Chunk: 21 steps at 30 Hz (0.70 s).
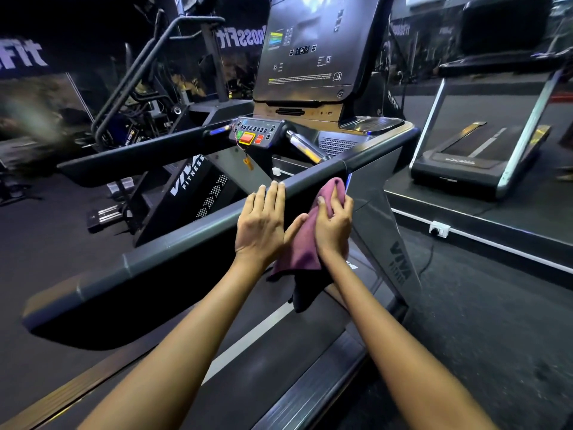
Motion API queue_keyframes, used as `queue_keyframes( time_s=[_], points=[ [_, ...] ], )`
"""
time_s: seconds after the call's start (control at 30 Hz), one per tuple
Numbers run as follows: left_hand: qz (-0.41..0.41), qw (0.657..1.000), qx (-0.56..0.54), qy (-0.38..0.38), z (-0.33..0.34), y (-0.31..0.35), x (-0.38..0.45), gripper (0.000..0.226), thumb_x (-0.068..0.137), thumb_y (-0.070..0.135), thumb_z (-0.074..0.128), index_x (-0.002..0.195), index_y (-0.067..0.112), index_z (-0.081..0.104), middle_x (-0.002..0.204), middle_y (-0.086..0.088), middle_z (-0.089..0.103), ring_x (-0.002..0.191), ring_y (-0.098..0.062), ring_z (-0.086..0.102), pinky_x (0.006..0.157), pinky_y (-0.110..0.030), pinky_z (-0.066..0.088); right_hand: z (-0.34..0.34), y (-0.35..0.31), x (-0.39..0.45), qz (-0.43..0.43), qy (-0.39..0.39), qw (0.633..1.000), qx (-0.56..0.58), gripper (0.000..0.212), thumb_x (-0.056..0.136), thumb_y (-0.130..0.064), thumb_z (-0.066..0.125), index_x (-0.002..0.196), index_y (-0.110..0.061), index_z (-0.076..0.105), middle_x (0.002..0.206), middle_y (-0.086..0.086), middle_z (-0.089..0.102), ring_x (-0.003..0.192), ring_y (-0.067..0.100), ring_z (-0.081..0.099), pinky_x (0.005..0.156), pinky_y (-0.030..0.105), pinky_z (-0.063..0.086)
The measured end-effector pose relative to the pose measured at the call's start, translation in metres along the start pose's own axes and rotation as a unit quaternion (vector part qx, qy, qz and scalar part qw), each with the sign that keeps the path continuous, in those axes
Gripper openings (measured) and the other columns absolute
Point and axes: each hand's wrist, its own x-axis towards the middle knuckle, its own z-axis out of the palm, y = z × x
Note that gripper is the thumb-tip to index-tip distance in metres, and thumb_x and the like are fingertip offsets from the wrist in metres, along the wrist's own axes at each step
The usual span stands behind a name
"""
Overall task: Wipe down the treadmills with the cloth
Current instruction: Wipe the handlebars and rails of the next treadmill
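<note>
A dark grey treadmill fills the view, its right handrail [173, 243] running diagonally from lower left up to the console [307, 54]. My left hand [263, 221] lies flat on the rail with straight fingers reaching over its top edge. Just to the right, my right hand [333, 225] grips a maroon cloth [302, 246] and presses it against the rail near the side panel [372, 218]. The cloth's lower end hangs down over the belt [248, 330], partly in shadow.
A control pad with red and green buttons [252, 136] sits between the handrails, with a yellow safety clip dangling below. Another treadmill [483, 150] stands on a raised platform at the right. A wall socket [438, 228] and cable lie on the platform edge. Other gym machines [155, 88] stand at the left.
</note>
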Motion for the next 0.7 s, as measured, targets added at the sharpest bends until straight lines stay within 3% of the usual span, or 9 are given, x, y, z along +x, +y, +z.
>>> queue_keyframes(
  time_s=[0.1, 0.23, 0.47, 0.57, 0.7],
  points=[
    [-0.014, 1.0, -0.01, -0.001, 0.001, 0.001, 0.0, 0.073, 0.095, 0.057, 0.017, 0.126, 0.003, 0.056, 0.123, -0.011, 0.062, 0.111, -0.028, 0.059, 0.096, -0.034, 0.031, 0.002, 0.0, -0.017, -0.049, -0.022, 0.998, -0.02, 0.039, 0.09, -0.025, 0.057, 0.125, -0.007, 0.059, 0.123, 0.016, 0.051, 0.103, 0.033, 0.058, 0.083, 0.037, 0.047],
    [-0.032, 0.999, -0.036, -0.007, 0.0, 0.003, 0.001, 0.071, 0.093, 0.057, 0.022, 0.126, 0.005, 0.056, 0.124, -0.01, 0.062, 0.111, -0.029, 0.059, 0.096, -0.035, 0.03, 0.0, 0.019, -0.038, -0.097, -0.045, 0.994, -0.01, 0.048, 0.089, -0.037, 0.051, 0.128, -0.009, 0.057, 0.122, 0.011, 0.053, 0.104, 0.026, 0.058, 0.083, 0.034, 0.05],
    [-0.05, 0.997, -0.049, -0.03, -0.007, 0.004, 0.002, 0.075, 0.095, 0.057, 0.012, 0.124, 0.005, 0.058, 0.123, -0.01, 0.062, 0.11, -0.029, 0.059, 0.096, -0.034, 0.03, -0.007, -0.004, 0.031, 0.017, -0.002, 1.0, -0.013, 0.038, 0.091, -0.02, 0.056, 0.126, -0.006, 0.058, 0.119, 0.013, 0.053, 0.1, 0.032, 0.058, 0.077, 0.03, 0.04],
    [-0.065, 0.995, -0.061, -0.039, -0.007, 0.006, 0.002, 0.074, 0.096, 0.057, 0.014, 0.123, 0.006, 0.059, 0.122, -0.009, 0.063, 0.11, -0.028, 0.06, 0.096, -0.034, 0.031, -0.011, -0.016, 0.036, -0.068, -0.043, 0.996, -0.05, 0.042, 0.091, -0.024, 0.056, 0.133, -0.018, 0.053, 0.122, 0.009, 0.051, 0.099, 0.028, 0.06, 0.078, 0.035, 0.048],
    [-0.094, 0.991, -0.088, -0.038, -0.007, 0.01, 0.003, 0.073, 0.095, 0.057, 0.014, 0.122, 0.007, 0.061, 0.121, -0.008, 0.064, 0.111, -0.028, 0.06, 0.097, -0.034, 0.031, -0.026, -0.017, 0.047, -0.208, -0.109, 0.965, -0.117, 0.038, 0.091, -0.025, 0.056, 0.129, -0.021, 0.056, 0.113, 0.007, 0.053, 0.096, 0.027, 0.059, 0.077, 0.04, 0.052]
  ],
)
